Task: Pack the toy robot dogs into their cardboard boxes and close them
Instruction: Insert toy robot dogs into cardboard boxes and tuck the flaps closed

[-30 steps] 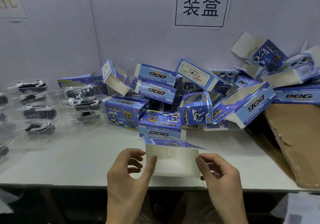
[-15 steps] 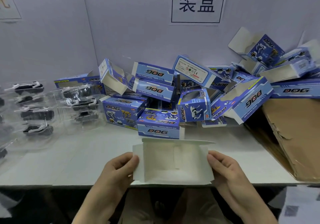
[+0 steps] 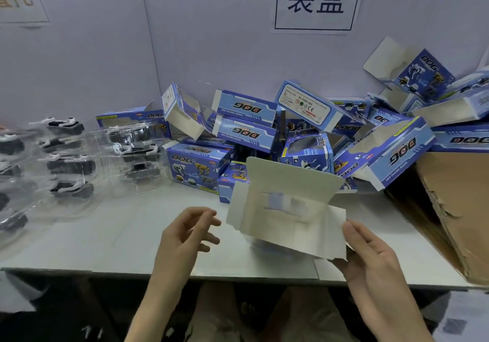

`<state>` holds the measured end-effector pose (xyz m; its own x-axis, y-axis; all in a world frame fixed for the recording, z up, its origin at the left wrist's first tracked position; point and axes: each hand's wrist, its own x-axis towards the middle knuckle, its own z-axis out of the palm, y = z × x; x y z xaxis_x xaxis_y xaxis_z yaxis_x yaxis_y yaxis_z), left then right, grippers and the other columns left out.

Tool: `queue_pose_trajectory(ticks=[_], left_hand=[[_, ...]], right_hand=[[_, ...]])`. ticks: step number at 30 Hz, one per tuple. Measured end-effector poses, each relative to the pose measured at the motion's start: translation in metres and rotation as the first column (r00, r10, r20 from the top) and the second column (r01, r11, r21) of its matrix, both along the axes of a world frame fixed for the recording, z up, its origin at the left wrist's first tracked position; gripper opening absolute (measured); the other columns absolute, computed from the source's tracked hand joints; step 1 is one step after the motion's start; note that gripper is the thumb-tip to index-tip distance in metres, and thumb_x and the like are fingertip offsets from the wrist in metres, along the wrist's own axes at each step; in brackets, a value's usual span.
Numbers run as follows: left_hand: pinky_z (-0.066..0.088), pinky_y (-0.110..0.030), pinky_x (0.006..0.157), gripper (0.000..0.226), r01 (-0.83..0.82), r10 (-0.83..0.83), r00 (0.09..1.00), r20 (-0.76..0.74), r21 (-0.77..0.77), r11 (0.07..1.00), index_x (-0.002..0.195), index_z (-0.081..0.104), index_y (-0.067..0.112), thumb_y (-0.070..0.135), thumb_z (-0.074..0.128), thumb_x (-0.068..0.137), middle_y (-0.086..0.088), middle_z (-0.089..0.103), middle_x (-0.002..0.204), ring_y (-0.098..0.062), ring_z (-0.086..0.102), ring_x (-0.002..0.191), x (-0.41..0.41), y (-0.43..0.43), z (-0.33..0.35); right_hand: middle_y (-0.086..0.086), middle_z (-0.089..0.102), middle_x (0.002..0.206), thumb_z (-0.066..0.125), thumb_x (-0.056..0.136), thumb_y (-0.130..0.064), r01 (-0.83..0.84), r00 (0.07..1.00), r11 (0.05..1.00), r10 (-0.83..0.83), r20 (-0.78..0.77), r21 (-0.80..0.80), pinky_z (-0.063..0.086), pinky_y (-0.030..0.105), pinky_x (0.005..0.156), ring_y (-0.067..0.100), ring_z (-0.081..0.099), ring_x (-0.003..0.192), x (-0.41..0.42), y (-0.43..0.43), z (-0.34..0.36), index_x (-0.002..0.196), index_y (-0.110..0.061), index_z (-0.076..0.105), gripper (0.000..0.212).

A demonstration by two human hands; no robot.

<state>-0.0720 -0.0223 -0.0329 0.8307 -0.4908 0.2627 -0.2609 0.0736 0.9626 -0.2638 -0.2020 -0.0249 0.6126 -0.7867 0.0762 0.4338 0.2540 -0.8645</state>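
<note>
Left hand (image 3: pixel 189 231) loosely curled, right hand (image 3: pixel 370 257) pinching box (image 3: pixel 285 209)

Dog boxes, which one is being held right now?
The opened box showing its white inside, nearest the camera; the right hand holds its lower right corner. The others lie untouched in the blue pile behind.

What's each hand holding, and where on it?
Right hand pinches the open cardboard box at its lower right edge; left hand holds nothing.
</note>
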Motion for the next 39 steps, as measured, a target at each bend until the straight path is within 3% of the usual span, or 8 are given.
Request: queue_pose_trajectory(ticks=[6, 10, 13, 17, 21, 30, 35, 39], left_hand=[[0.053, -0.042, 0.090, 0.045, -0.390, 0.154, 0.842, 0.517, 0.384, 0.837, 0.133, 0.056, 0.018, 0.029, 0.069, 0.091, -0.004, 0.062, 0.131, -0.027, 0.067, 0.099, 0.134, -0.011, 0.039], [0.044, -0.055, 0.102, 0.076, -0.534, 0.013, 0.738, 0.674, 0.572, 0.623, 0.152, 0.028, 0.015, 0.033, 0.070, 0.090, -0.011, 0.027, 0.159, -0.037, 0.047, 0.131, 0.229, -0.038, 0.094], [0.047, -0.053, 0.094, 0.083, -0.626, 0.027, 0.714, 0.699, 0.621, 0.471, 0.154, 0.022, 0.018, 0.039, 0.069, 0.090, -0.012, 0.025, 0.160, -0.042, 0.051, 0.125, 0.279, -0.048, 0.121], [0.055, -0.039, 0.067, 0.047, -0.411, 0.048, 0.885, 0.464, 0.726, 0.551, 0.131, 0.056, 0.009, 0.029, 0.070, 0.091, -0.018, 0.062, 0.115, -0.035, 0.068, 0.081, 0.299, -0.042, 0.110], [0.048, -0.038, 0.075, 0.041, -0.624, 0.129, 0.727, 0.674, 0.570, 0.535, 0.118, 0.065, 0.008, 0.028, 0.076, 0.085, -0.019, 0.067, 0.112, -0.037, 0.064, 0.094, 0.291, -0.031, 0.082], [0.046, -0.039, 0.083, 0.031, -0.577, 0.212, 0.742, 0.636, 0.445, 0.684, 0.119, 0.070, 0.003, 0.019, 0.068, 0.092, -0.021, 0.065, 0.114, -0.035, 0.063, 0.095, 0.275, -0.013, 0.058], [0.043, -0.006, 0.066, 0.034, -0.557, 0.429, 0.713, 0.555, 0.075, 0.827, 0.123, 0.068, 0.010, 0.021, 0.070, 0.091, -0.008, 0.059, 0.104, -0.024, 0.062, 0.075, 0.207, -0.003, 0.052], [0.045, -0.005, 0.068, 0.032, -0.367, 0.348, 0.737, 0.579, -0.090, 0.926, 0.117, 0.068, 0.029, 0.019, 0.073, 0.087, 0.005, 0.056, 0.097, -0.002, 0.063, 0.068, 0.096, 0.004, 0.019]], right_hand=[[0.004, 0.076, 0.083, 0.060, 0.080, -0.022, 0.034, 0.999, 0.999, -0.035, 0.038, 0.024, 0.056, 0.020, 0.054, 0.009, 0.071, 0.068, -0.006, 0.000, 0.009, 0.075, -0.021, 0.080, 0.021], [0.004, 0.076, 0.083, 0.059, 0.080, -0.022, 0.037, 0.999, 0.999, -0.038, 0.035, 0.029, 0.057, 0.021, 0.054, 0.008, 0.071, 0.067, -0.006, -0.001, 0.008, 0.075, -0.020, 0.080, 0.022], [0.006, 0.076, 0.086, 0.059, 0.080, -0.023, 0.035, 0.999, 0.999, -0.036, 0.017, 0.028, 0.058, 0.023, 0.057, 0.010, 0.071, 0.071, -0.006, -0.004, 0.007, 0.079, -0.017, 0.080, 0.022], [0.005, 0.075, 0.085, 0.058, 0.080, -0.023, 0.047, 0.999, 0.998, -0.047, 0.010, 0.031, 0.058, 0.022, 0.057, 0.010, 0.071, 0.070, -0.007, -0.010, 0.008, 0.078, -0.017, 0.079, 0.022], [0.006, 0.075, 0.092, 0.059, 0.080, -0.024, 0.048, 0.998, 0.996, -0.050, 0.028, 0.071, 0.059, 0.022, 0.061, 0.011, 0.071, 0.075, -0.011, -0.011, 0.009, 0.084, -0.012, 0.077, 0.022], [0.003, 0.075, 0.087, 0.059, 0.079, -0.023, 0.046, 0.999, 0.995, -0.048, 0.023, 0.091, 0.059, 0.024, 0.060, 0.009, 0.071, 0.073, -0.007, -0.005, 0.010, 0.077, -0.017, 0.079, 0.021], [0.003, 0.076, 0.086, 0.060, 0.078, -0.024, 0.072, 0.997, 0.990, -0.074, 0.009, 0.124, 0.059, 0.023, 0.059, 0.009, 0.072, 0.073, -0.007, -0.007, 0.012, 0.077, -0.018, 0.080, 0.021], [0.004, 0.075, 0.094, 0.060, 0.079, -0.025, 0.094, 0.995, 0.978, -0.099, 0.018, 0.189, 0.060, 0.025, 0.065, 0.011, 0.072, 0.078, -0.011, -0.004, 0.015, 0.085, -0.014, 0.078, 0.022]])
